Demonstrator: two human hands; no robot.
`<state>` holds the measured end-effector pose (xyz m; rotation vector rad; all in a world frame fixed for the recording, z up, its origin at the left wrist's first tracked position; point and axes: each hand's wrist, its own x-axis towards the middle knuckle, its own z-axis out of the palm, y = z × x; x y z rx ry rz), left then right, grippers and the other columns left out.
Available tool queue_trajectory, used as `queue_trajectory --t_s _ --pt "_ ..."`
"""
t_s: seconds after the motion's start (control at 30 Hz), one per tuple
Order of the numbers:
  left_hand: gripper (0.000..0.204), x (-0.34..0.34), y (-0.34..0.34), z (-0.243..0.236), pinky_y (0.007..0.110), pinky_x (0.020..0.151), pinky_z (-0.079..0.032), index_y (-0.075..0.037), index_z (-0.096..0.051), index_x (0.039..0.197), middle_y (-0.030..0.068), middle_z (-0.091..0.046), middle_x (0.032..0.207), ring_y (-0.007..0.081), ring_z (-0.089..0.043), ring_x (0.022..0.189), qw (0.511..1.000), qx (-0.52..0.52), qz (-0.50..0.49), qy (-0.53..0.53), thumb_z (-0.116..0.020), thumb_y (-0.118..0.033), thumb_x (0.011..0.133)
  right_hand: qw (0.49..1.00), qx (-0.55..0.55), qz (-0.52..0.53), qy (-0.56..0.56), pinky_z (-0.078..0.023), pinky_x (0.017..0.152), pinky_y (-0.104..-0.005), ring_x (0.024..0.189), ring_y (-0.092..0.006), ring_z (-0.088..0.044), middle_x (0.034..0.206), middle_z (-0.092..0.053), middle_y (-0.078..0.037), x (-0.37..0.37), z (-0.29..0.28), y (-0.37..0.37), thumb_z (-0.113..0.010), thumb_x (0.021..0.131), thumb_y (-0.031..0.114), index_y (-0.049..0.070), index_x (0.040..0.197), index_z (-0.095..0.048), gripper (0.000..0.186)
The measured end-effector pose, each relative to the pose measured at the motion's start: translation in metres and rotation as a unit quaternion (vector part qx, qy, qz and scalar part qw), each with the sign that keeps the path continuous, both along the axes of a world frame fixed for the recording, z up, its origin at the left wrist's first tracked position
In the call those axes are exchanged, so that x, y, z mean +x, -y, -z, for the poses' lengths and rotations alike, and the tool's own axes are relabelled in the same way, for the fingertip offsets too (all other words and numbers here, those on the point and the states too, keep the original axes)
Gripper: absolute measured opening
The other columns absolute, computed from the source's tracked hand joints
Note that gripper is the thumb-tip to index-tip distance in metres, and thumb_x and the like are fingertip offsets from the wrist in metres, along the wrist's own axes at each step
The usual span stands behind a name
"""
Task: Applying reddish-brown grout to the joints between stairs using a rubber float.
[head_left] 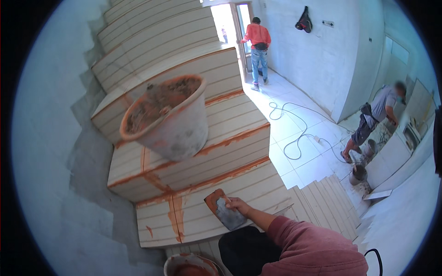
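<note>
Head view looked down a tiled staircase streaked with orange grout. One hand, on a forearm in a dark red sleeve, was closed around the handle of a trowel, whose blade lay flat on the nearest step's tread, smeared orange at its upper end. Which hand it was could not be told; no second hand showed. A grout-stained bucket stood tilted two steps higher, well apart from the hand. Another bucket's rim showed just below.
</note>
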<state>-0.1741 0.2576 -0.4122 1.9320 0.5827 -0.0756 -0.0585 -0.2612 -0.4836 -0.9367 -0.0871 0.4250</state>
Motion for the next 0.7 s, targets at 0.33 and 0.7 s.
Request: queue_trajectory --t_s 0.33,0.7 --pt "0.021 0.088 0.016 -0.090 0.032 0.067 -0.042 -0.004 -0.056 0.084 0.0040 -0.054 0.079 0.0156 -0.050 0.074 0.983 0.138 0.070 0.099 -0.044 -0.020 0.091 0.994 -0.073 0.040 0.073 -0.038 0.062 -0.0222 0.067 -0.0062 -0.047 0.076 -0.054 0.002 0.005 -0.027 -0.013 -0.065 0.078 0.022 0.002 0.106 -0.058 0.035" --pt "0.021 0.129 0.040 -0.157 0.031 0.064 -0.043 -0.004 -0.058 0.084 0.0041 -0.055 0.076 0.0154 -0.051 0.072 0.939 0.249 0.124 0.201 -0.047 -0.021 0.091 0.992 -0.103 0.031 0.069 -0.042 0.079 -0.0270 0.089 -0.0110 -0.053 0.100 -0.060 -0.004 0.012 -0.003 -0.017 -0.068 0.077 0.024 0.000 0.124 -0.051 0.055"
